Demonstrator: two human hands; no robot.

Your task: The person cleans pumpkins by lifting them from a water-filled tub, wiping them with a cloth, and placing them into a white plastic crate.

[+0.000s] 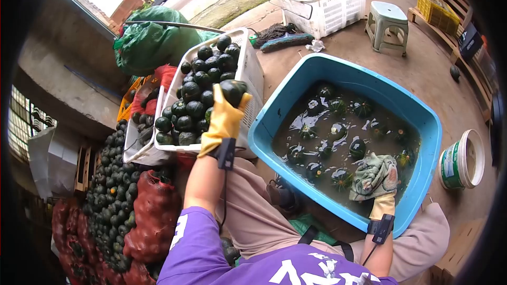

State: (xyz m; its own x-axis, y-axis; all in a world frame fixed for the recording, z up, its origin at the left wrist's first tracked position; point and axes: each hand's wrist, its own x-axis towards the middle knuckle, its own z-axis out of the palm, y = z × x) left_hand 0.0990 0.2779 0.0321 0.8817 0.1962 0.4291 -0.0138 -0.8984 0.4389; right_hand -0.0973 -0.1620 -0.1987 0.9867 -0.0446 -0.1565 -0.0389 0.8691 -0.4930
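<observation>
My left hand (224, 119), in a yellow rubber glove, grips a dark green squash (233, 92) above the right side of a white crate (257, 74) heaped with similar squashes (195, 109). My right hand (382, 206), gloved too, is at the near right part of a blue tub (430, 126). A wet, patterned cloth (374, 178) covers its fingers and seems to be held in it. Murky water fills the tub, with several green squashes (338, 131) floating in it.
Left of me lie a pile of squashes (108, 200) and red net sacks (153, 216). A green sack (153, 39) stands behind the crate. Beyond the tub are another white crate (338, 10) and a stool (388, 24). A white bucket (462, 159) sits right of the tub.
</observation>
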